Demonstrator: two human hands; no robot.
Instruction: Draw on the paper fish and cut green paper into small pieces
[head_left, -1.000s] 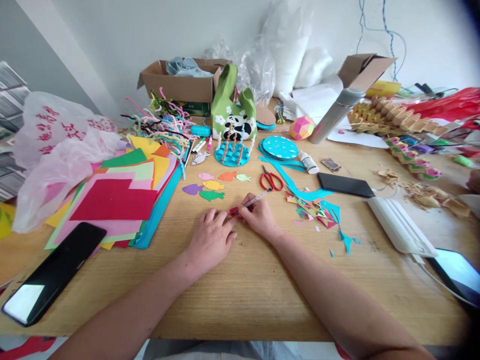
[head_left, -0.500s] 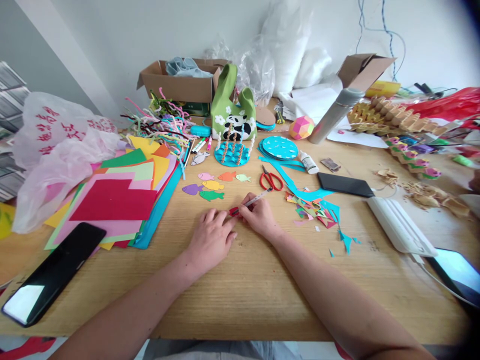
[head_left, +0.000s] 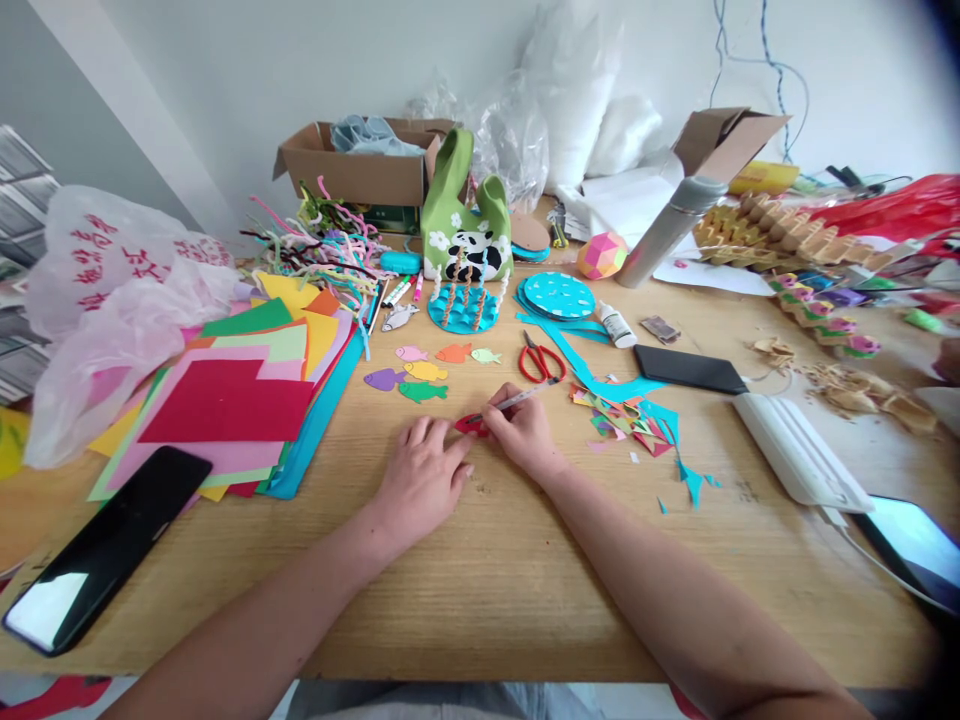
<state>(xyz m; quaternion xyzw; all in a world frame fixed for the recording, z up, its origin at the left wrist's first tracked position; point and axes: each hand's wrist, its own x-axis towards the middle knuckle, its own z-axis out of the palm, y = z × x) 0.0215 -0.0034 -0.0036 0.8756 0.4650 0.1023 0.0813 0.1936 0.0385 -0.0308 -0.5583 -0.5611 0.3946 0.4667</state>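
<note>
A small red paper piece (head_left: 466, 424) lies on the wooden table between my hands, partly covered by my fingers. My right hand (head_left: 521, 430) is closed around a slim pen (head_left: 517, 397), its tip down at the red paper. My left hand (head_left: 426, 458) lies flat with fingers stretched out, the fingertips at the paper's left edge. Just beyond are several cut paper fish, among them a purple fish (head_left: 385, 379), a green fish (head_left: 424, 391) and an orange fish (head_left: 454, 353). Red-handled scissors (head_left: 541, 360) rest beyond my right hand.
Coloured sheets (head_left: 225, 400) and a black phone (head_left: 112, 545) are at left. Paper scraps (head_left: 622, 420), a glue bottle (head_left: 616, 326), a dark flat device (head_left: 690, 370) and a white power strip (head_left: 802, 450) lie at right. A green panda bag (head_left: 466, 220) and a grey flask (head_left: 671, 232) stand behind.
My right hand has shifted slightly to the right, and the pen leans lower. More of the red paper shows between my hands. My left hand stays nearly where it was.
</note>
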